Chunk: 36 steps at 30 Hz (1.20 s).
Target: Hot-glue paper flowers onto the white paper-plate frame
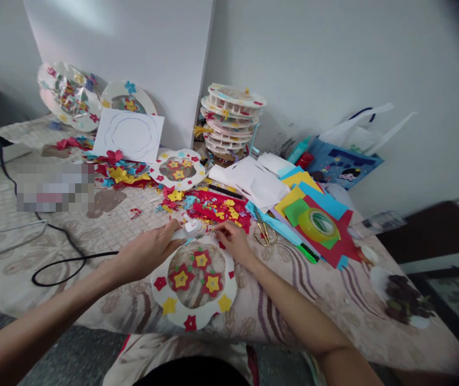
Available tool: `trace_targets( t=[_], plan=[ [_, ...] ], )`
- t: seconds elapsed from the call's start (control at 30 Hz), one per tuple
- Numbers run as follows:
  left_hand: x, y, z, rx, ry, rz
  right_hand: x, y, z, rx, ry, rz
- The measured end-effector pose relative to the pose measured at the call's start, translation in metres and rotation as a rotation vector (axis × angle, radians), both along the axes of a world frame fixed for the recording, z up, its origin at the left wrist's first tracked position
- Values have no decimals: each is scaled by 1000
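Observation:
My left hand (149, 253) is wrapped round a white glue gun (191, 228), its black cord (82, 259) trailing off to the left. Just below it, a white scalloped ring (159, 305) lies flat near the table's front edge. Red and yellow paper flowers (201, 260) sit on the clear middle of the ring, and small red and yellow cutouts dot its rim. My right hand (233, 242) is pinched closed at the ring's far edge; whatever its fingertips hold is too small to make out. Beyond both hands lies a heap of small paper cutouts (229, 209).
Gold-handled scissors (265, 234) rest right of my right hand. Further right are coloured paper sheets (340, 236) with a tape roll (321, 222) on top. Several decorated discs form a stack (233, 115) at the back. A finished-looking ring (193, 155) leans near a drawn card (128, 134).

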<state>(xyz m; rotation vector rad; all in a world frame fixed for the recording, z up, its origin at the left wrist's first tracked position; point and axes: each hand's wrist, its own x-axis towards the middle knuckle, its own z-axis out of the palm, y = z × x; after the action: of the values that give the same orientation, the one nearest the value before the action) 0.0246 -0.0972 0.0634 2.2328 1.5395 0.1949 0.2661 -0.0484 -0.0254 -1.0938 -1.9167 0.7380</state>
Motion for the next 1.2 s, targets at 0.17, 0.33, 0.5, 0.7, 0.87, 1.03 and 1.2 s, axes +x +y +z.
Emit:
trace_targets(
  t=[0.17, 0.33, 0.5, 0.7, 0.87, 1.03, 1.2],
  plan=[
    [4, -2, 3, -13, 59, -6, -1, -1, 1, 24, -15, -2],
    [2, -4, 4, -34, 24, 8, -1, -3, 3, 56, -45, 15],
    [-11, -3, 2, -1, -89, 43, -4, -6, 5, 167, -190, 73],
    [-31, -6, 7, 46, -158, 144, -10, -6, 1, 391, -577, 136],
    [-42, -10, 9, 14, -183, 219, -13, -6, 0, 448, -682, 155],
    [-55, -11, 5, 20, -212, 284, -15, -10, 0, 498, -720, 118],
    [-65, -11, 0, 34, -239, 334, -17, -11, 0, 488, -748, 97]
  ],
)
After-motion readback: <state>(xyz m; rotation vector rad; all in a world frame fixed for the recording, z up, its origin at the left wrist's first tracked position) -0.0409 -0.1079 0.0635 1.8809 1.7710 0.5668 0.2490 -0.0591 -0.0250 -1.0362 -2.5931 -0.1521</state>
